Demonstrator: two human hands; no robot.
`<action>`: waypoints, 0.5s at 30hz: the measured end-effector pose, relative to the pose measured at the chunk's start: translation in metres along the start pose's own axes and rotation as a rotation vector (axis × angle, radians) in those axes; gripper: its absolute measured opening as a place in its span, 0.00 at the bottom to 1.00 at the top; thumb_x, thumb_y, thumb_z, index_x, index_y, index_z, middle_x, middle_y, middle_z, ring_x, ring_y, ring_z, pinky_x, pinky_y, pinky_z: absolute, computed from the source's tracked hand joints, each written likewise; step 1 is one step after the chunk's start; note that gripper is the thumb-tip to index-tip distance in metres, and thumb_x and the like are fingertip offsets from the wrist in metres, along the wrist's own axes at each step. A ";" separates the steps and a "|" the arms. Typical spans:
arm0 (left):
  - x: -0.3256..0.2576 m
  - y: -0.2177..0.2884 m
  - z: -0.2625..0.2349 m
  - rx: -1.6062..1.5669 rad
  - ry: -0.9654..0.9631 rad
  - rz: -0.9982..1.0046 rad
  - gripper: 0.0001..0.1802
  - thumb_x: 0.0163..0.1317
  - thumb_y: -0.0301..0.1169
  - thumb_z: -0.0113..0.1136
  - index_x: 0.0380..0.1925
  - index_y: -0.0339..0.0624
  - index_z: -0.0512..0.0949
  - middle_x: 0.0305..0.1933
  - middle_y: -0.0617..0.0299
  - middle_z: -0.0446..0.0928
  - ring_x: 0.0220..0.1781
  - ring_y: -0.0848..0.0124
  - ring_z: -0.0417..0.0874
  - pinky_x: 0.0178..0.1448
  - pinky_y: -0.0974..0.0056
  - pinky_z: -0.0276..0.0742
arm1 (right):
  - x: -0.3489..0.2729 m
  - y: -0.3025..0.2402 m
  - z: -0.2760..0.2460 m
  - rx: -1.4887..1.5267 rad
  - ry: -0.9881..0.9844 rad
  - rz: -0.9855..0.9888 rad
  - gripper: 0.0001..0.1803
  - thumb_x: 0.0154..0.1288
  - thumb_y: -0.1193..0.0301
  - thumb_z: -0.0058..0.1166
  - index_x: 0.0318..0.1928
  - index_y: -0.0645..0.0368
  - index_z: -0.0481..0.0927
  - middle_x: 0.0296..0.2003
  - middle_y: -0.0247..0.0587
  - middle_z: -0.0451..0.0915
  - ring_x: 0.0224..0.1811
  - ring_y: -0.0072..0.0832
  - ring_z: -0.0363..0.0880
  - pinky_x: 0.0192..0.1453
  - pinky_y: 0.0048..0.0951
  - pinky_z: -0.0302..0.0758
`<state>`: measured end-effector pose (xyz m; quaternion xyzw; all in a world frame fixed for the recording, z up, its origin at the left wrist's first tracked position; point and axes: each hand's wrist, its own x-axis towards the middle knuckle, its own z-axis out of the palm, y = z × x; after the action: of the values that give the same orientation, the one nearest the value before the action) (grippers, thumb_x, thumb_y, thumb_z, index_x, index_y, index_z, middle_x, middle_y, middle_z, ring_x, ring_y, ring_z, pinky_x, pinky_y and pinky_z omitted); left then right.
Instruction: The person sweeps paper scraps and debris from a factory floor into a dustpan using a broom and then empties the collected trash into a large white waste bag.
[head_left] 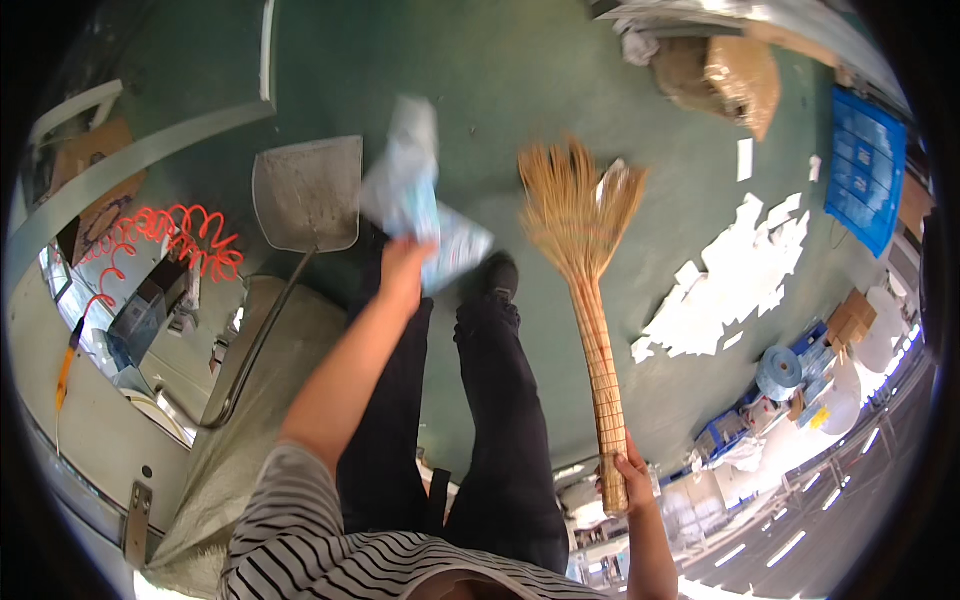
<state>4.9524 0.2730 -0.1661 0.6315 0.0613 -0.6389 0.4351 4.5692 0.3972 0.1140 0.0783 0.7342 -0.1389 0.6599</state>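
Observation:
My right hand [633, 476] is wrapped round the handle end of a straw broom [590, 300], its bristles fanned out over the floor away from me. A small pale scrap [613, 178] shows among the bristles. My left hand [407, 268] grips a crumpled light blue and white plastic bag or sheet [425, 205], smeared by motion, in front of my legs. Just left of it, a metal dustpan [308, 195] with a long bent handle [262, 345] rests with no hand on it. The dustpan's pan looks worn and grey.
White paper scraps [725, 285] lie spread on the green floor to the right. Beyond them is a blue plastic crate [866, 170]. Brown wrapped packages [720, 80] sit at the far right. A red coiled air hose [185, 235] and a greenish sack [270, 370] are on the left.

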 end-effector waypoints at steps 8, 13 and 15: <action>-0.412 0.009 0.008 0.435 -0.421 -0.431 0.53 0.44 0.47 0.66 0.63 0.34 0.47 0.61 0.45 0.60 0.63 0.58 0.61 0.64 0.60 0.58 | -0.070 -0.020 -0.162 -0.150 0.275 -0.192 0.22 0.62 0.61 0.43 0.56 0.45 0.61 0.20 0.42 0.70 0.15 0.32 0.71 0.15 0.29 0.71; -0.574 -0.029 -0.019 1.335 -0.149 -0.157 0.39 0.34 0.51 0.66 0.47 0.41 0.71 0.46 0.48 0.74 0.47 0.54 0.76 0.50 0.53 0.71 | -0.118 -0.030 -0.194 -0.313 -0.013 -0.279 0.18 0.62 0.56 0.42 0.51 0.42 0.62 0.18 0.41 0.69 0.14 0.32 0.69 0.14 0.29 0.69; -0.625 -0.040 -0.027 1.381 0.096 -0.208 0.22 0.39 0.43 0.61 0.34 0.42 0.79 0.40 0.47 0.76 0.44 0.55 0.77 0.46 0.55 0.74 | -0.141 -0.030 -0.187 -0.442 -0.006 -0.285 0.18 0.62 0.54 0.43 0.50 0.42 0.63 0.18 0.39 0.68 0.15 0.28 0.69 0.16 0.26 0.69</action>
<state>4.8374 0.6131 0.3474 0.7818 -0.2794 -0.5415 -0.1324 4.3991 0.4356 0.2734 -0.1726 0.7483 -0.0669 0.6370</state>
